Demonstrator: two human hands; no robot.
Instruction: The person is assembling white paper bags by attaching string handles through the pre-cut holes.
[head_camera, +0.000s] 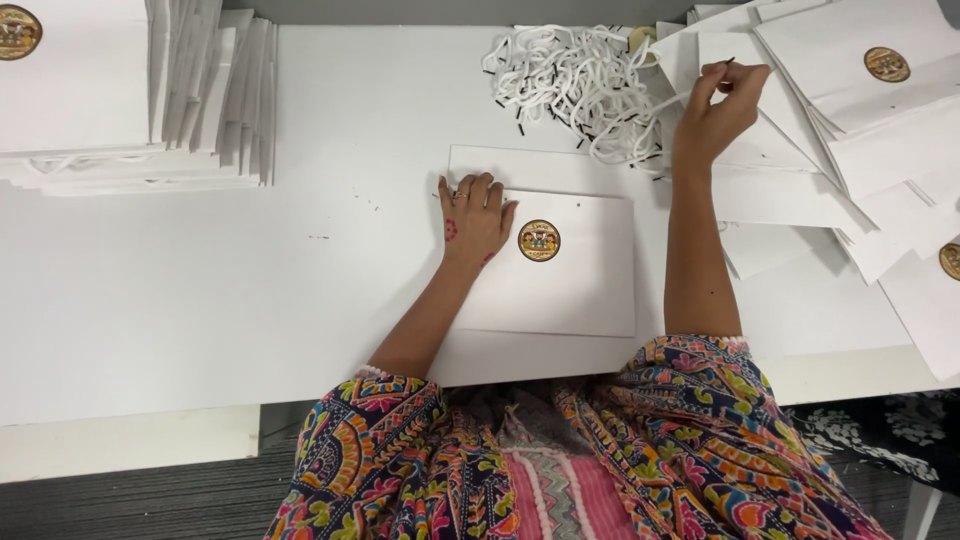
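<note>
A flat white paper bag (570, 280) with a round gold sticker (539, 240) lies on the white table (200, 290) in front of me. My left hand (474, 218) rests palm down on the bag's upper left part, fingers curled at its top edge. Farther back on the right, my right hand (722, 105) pinches the black tip of a white cord that leads from the tangled pile of white cords (575, 80).
A tall stack of finished white bags (120, 95) stands at the back left. Loose flat white bags with round stickers (850, 120) are spread over the right side of the table. The table's front edge runs just above my lap.
</note>
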